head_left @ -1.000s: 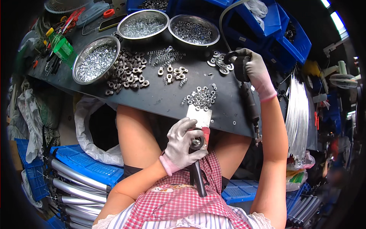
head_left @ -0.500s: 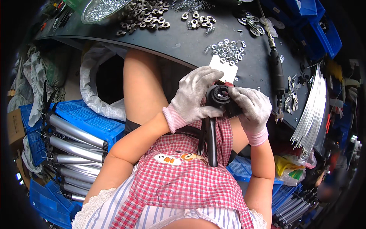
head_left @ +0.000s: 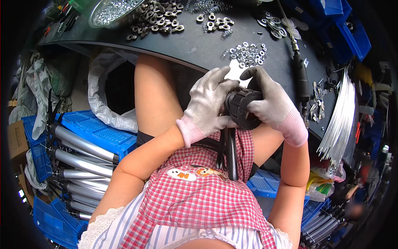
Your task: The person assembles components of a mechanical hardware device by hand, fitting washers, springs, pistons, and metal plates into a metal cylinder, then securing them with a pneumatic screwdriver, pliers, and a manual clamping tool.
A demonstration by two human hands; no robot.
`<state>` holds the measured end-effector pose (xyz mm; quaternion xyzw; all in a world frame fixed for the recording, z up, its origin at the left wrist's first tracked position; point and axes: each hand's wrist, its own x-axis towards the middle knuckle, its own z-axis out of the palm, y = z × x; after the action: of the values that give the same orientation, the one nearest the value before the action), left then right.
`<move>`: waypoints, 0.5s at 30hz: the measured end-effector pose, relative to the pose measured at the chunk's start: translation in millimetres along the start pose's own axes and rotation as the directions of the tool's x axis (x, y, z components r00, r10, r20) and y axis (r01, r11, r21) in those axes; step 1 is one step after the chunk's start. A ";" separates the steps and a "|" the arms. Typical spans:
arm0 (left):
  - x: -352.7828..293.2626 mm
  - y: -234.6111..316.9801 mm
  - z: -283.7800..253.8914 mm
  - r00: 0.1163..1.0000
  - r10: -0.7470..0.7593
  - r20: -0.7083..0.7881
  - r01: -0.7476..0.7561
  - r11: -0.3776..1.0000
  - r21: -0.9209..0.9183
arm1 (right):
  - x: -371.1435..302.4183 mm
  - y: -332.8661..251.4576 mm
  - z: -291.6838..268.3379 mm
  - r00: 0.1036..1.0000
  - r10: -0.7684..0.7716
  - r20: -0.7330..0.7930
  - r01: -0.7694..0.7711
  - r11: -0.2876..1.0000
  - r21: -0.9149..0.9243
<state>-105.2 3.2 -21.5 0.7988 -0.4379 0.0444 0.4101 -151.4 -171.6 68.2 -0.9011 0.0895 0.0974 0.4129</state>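
Over my lap I hold a black plastic fitting with two long black handles (head_left: pixel 232 159) hanging down toward the checked apron. My left hand (head_left: pixel 207 101), in a grey-white glove with a pink cuff, closes round the fitting's left side; its body is mostly hidden by the fingers. A ribbed round black cap (head_left: pixel 242 99) faces up on the fitting. My right hand (head_left: pixel 275 99), gloved alike, is bent round the cap's right side, thumb on its rim and index finger arched above it. Just beyond lies a white card (head_left: pixel 235 70) at the bench edge.
On the dark bench (head_left: pixel 199 45) lie small nuts (head_left: pixel 248 54), metal eyelet pieces (head_left: pixel 157 18), springs and discs (head_left: pixel 273 25). A black air screwdriver (head_left: pixel 301 76) lies at the right, beside thin white rods (head_left: pixel 340 120). Silver tubes (head_left: pixel 78 162) rest on a blue crate (head_left: pixel 99 128) at my left.
The ribbed black cap now sits on the fitting where an open round end showed before. My right hand has turned and lifted its index finger over it; the left stays nearly in place.
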 end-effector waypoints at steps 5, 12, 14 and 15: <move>-6.5 -3.6 -15.8 0.999 -0.004 -0.047 -0.006 0.977 -0.215 | -2.2 -13.2 -30.8 0.942 -0.017 0.334 -0.193 0.787 0.585; -2.7 -3.0 -10.5 0.984 -0.159 -0.076 0.082 0.793 -0.603 | -34.4 3.4 13.7 0.833 -0.544 -0.100 0.400 0.716 -0.572; 2.7 -6.9 -3.3 0.986 -0.039 -0.160 -0.055 0.837 -0.544 | -40.6 3.4 22.4 0.875 -0.475 -0.094 0.355 0.762 -0.541; 7.3 -6.1 -4.6 0.995 -0.011 -0.097 -0.039 0.862 -0.505 | -42.4 5.7 23.0 0.853 -0.510 -0.114 0.386 0.763 -0.519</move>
<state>-94.9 3.3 -19.2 0.6569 -0.4196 -0.0305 0.6257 -196.1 -154.4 59.9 -0.9739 -0.1060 -0.0995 0.1745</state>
